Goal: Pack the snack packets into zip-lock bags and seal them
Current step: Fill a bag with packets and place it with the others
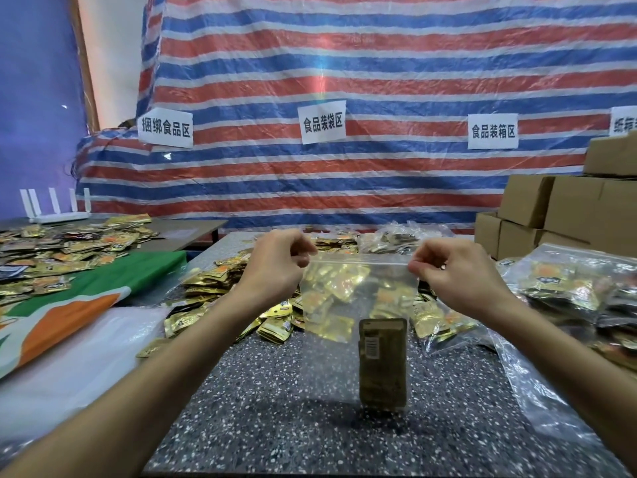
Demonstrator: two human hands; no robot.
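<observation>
left hand (272,267): grip pinched on the bag's top left corner, mid frame
right hand (458,274): same deal, grip pinched on the top right corner
zip-lock bag (327,357): clear, held up over the speckled bench (275,426)
packet (382,363): one dark gold one, upright inside at the bottom
loose packets (213,281): heaped behind

There are two hands (275,267) (462,277), one held zip-lock bag (331,367), four paper signs (322,121) and one router (55,215).

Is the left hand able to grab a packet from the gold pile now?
Likely yes, once freed: the left hand pinches the zip-lock bag, but the gold pile lies beside it with nothing between.
</observation>
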